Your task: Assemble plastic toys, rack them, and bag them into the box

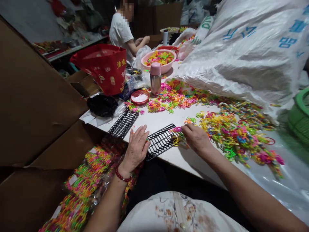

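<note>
My left hand (136,146) lies flat with fingers stretched out on the near end of a black plastic rack (159,141) on the white table (159,120). My right hand (196,138) is closed in a pinch at the rack's far end, fingers on small neon rings (178,139), a pink one on top. A second black rack (123,123) lies to the left. A big heap of neon plastic rings (238,135) spreads to the right of my right hand.
A pink bottle (155,77), a small red basket (140,97), a black bag (102,105), a red bag (103,67) and a pink bowl of rings (159,59) stand farther back. A person in white (120,32) sits beyond. A huge white sack (246,48) fills the right. Packed ring bundles (89,180) lie by cardboard (31,106) at left.
</note>
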A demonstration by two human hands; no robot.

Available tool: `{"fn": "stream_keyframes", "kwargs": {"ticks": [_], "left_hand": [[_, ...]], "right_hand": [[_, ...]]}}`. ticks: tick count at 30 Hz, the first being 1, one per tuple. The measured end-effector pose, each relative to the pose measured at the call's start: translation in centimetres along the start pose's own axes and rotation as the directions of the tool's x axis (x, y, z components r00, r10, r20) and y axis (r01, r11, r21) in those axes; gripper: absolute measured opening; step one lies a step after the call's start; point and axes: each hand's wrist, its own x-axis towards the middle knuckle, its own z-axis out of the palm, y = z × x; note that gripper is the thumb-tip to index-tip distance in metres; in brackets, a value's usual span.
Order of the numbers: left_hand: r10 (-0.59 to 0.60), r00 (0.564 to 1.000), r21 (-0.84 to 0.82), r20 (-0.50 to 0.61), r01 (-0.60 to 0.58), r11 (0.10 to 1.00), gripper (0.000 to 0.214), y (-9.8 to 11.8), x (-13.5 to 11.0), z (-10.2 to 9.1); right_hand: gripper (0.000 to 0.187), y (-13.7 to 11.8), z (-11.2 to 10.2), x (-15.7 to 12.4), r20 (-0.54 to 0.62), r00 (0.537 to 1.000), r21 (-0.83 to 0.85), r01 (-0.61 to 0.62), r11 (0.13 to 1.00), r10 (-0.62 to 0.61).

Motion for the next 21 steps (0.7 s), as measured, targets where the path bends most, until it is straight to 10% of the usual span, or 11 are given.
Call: {"fn": "stream_keyframes", "kwargs": {"ticks": [5, 10, 21], "left_hand": [[-0.002, 1.000, 0.003, -0.025, 0.002, 1.000, 0.044, 0.1, 0.0, 0.3], [0.017, 0.999, 0.005, -0.042, -0.016, 1.000, 0.052, 0.0, 0.0, 0.6], [-0.065, 0.996, -0.043, -0.068, 0.062, 0.997, 0.062, 0.5, -0.5, 0.3]], "right_hand": [[0.019, 3.2, 0.0, -0.9, -0.145, 0.956, 0.212, -0.221, 0.952, 0.255], [0.022, 3.9, -0.7, -1.0, -0.054, 0.906, 0.579, -0.314, 0.752, 0.420], [0.019, -6.3, 2.7, 2.9, 0.221, 0.965, 0.906, -0.258, 0.335, 0.144]]}}
